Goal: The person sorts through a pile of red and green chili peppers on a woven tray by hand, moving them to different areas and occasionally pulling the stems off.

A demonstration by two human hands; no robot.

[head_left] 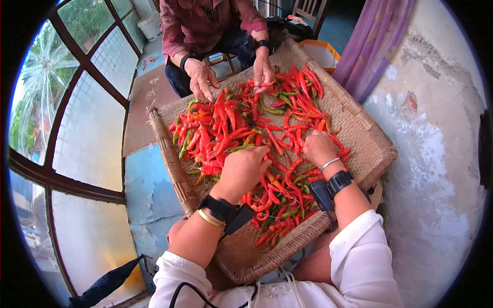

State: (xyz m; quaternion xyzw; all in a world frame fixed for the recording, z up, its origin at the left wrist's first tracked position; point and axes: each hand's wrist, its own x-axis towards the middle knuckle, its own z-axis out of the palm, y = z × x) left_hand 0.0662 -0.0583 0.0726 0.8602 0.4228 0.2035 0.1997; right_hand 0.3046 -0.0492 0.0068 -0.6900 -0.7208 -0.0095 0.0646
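Red chili peppers [205, 136], with a few green ones among them, lie heaped on a large woven tray [367, 141]. My left hand [240, 172] is over the near left part of the heap, its fingers curled and thumb bent in; what it holds, if anything, is hidden. To the right, my right hand [319, 149] is closed down at the peppers, fingertips out of sight behind the hand. Loose peppers [280, 205] are spread between and below my wrists. Both my wrists wear black bands with small boxes.
Across the tray a person in a red shirt [177, 25] sits with both hands over the heap, one on a red pepper [264, 84]. A framed window [84, 133] stands left, a rough wall [426, 149] right. An orange-rimmed container [321, 54] stands behind the tray.
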